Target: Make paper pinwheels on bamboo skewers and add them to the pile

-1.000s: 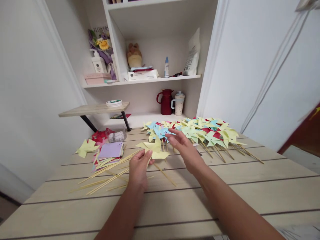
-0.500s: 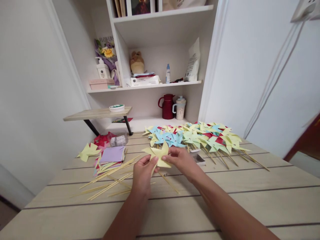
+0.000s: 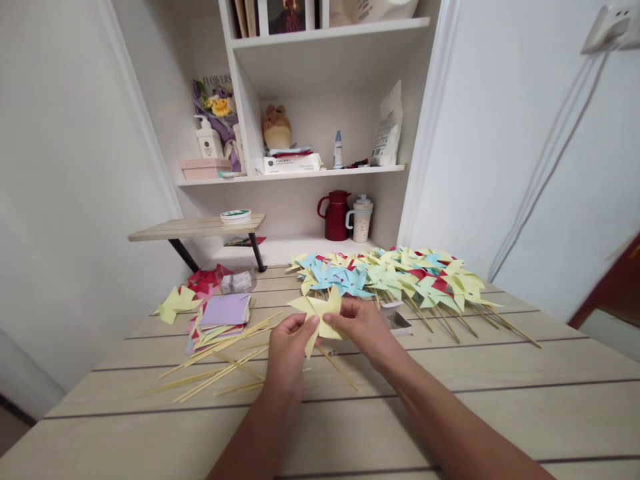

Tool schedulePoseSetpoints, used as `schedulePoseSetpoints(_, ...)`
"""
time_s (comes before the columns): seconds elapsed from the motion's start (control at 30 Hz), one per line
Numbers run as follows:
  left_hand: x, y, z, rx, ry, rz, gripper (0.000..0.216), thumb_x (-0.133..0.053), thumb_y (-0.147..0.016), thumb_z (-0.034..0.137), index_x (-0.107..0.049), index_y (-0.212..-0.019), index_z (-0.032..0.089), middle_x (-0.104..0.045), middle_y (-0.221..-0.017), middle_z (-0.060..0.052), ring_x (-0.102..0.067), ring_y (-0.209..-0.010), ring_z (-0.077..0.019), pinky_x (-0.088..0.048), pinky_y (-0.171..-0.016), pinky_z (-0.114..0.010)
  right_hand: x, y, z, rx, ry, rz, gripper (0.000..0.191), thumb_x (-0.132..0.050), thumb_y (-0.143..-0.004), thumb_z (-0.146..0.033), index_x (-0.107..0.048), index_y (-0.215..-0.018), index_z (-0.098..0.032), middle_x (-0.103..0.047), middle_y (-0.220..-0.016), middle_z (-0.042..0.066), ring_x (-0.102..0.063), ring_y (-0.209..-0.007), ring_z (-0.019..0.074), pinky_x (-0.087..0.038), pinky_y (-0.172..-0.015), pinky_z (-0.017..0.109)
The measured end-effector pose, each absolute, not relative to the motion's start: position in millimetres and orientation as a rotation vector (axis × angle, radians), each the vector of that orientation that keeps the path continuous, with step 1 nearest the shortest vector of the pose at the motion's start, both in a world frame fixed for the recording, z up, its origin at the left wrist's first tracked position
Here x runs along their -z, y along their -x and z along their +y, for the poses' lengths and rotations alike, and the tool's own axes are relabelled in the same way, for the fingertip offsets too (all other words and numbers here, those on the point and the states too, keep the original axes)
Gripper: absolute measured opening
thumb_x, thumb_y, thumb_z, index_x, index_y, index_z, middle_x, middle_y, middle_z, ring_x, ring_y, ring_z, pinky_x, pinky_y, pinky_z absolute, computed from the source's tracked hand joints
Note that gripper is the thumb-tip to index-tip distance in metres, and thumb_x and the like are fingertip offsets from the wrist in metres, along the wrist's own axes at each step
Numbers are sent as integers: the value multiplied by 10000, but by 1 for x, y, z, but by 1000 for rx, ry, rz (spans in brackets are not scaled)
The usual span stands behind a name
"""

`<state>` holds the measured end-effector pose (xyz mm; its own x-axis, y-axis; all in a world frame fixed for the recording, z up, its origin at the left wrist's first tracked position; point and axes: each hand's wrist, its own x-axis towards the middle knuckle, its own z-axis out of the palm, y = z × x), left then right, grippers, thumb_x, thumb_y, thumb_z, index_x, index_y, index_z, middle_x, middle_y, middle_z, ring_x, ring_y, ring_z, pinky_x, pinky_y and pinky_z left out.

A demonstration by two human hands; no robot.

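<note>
Between my two hands is a pale yellow paper pinwheel [image 3: 320, 308], its folded blades spread. My left hand [image 3: 291, 343] pinches its lower left side between thumb and fingers. On the right side, my right hand [image 3: 361, 327] grips it with the thumb near its middle. A thin wooden stick [image 3: 340, 370] slants down toward me below the pinwheel; whether the two are joined I cannot tell. Just behind my right hand lies a small open box [image 3: 400, 324]. Loose wooden sticks [image 3: 220, 373] are spread on the table left of my left hand.
Many finished pinwheels [image 3: 380, 275] on sticks cover the back right of the table [image 3: 450, 413]. At the left are a stack of coloured paper [image 3: 226, 311], a yellow paper pinwheel shape [image 3: 177, 304] and a clear box [image 3: 237, 281]. A low wooden stand [image 3: 195, 229] rises behind them.
Both hands still hold the yellow pinwheel. It has turned slightly, and my left thumb has shifted a little at its edge. The camera view has moved slightly.
</note>
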<state>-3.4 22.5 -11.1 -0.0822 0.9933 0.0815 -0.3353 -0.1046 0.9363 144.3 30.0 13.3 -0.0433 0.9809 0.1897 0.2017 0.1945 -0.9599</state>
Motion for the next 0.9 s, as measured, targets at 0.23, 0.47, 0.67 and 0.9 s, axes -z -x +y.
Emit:
schedulePoseSetpoints(0.23,-1,4,15,-1453,-877,836,457,-802,-676,504,-769,-928,124,-753,-857,-110,-681,-804,-230,-521,-773,-341,-12,-145,31,-1040,1155,-1418,216,-681,-711,-340,-722,-797,-146,-697,-723,36,-569,-627,161,-401,-601,273)
schedulePoseSetpoints(0.47,0,8,16,-1435,-887,874,429,-833,-666,429,-761,-970,136,-759,-977,-124,-685,-923,-241,-499,-868,-348,-16,-144,28,-1053,1145,-1370,185,-690,-700,-328,-704,-746,-150,-680,-690,24,-528,-590,139,-368,-572,261)
schedulePoseSetpoints(0.67,2,7,18,-1500,-865,1073,430,-898,-533,303,-747,-897,134,-759,-869,-81,-676,-829,-200,-495,-812,-312,-13,-144,30,-1019,1168,-1409,182,-678,-716,-325,-701,-755,-149,-661,-686,15,-519,-595,134,-361,-576,258)
schedulePoseSetpoints(0.9,2,5,19,-1548,-1028,1191,302,-856,-547,304,-747,-778,141,-705,-708,-24,-601,-688,-156,-471,-687,-266,-12,-146,30,-996,1143,-1463,188,-673,-737,-320,-714,-795,-146,-670,-709,20,-538,-624,144,-382,-593,259)
